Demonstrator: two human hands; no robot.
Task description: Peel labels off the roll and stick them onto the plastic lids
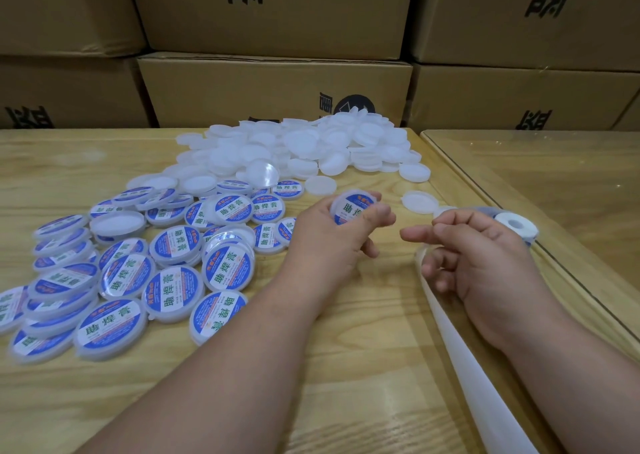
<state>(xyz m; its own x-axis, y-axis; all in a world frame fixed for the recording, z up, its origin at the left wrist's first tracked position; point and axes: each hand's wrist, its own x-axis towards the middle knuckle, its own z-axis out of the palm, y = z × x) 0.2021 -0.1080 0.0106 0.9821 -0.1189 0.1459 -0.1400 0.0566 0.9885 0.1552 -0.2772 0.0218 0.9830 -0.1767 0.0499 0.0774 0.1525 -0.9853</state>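
My left hand (pixel 332 235) grips a round plastic lid (pixel 353 205) that carries a blue and white label, thumb across its face. My right hand (pixel 474 249) hovers to the right with fingers loosely curled; whether it pinches the white backing strip (pixel 460 342) running under it toward me I cannot tell. The label roll (pixel 514 225) lies just beyond the right hand. A heap of bare white lids (pixel 311 148) sits at the back of the table. Labelled lids (pixel 138 273) are spread over the left side.
One bare lid (pixel 419 202) lies alone near the roll. The wooden table (pixel 346 332) meets a second, glass-topped table (pixel 554 176) on the right along a seam. Stacked cardboard boxes (pixel 277 82) wall off the back.
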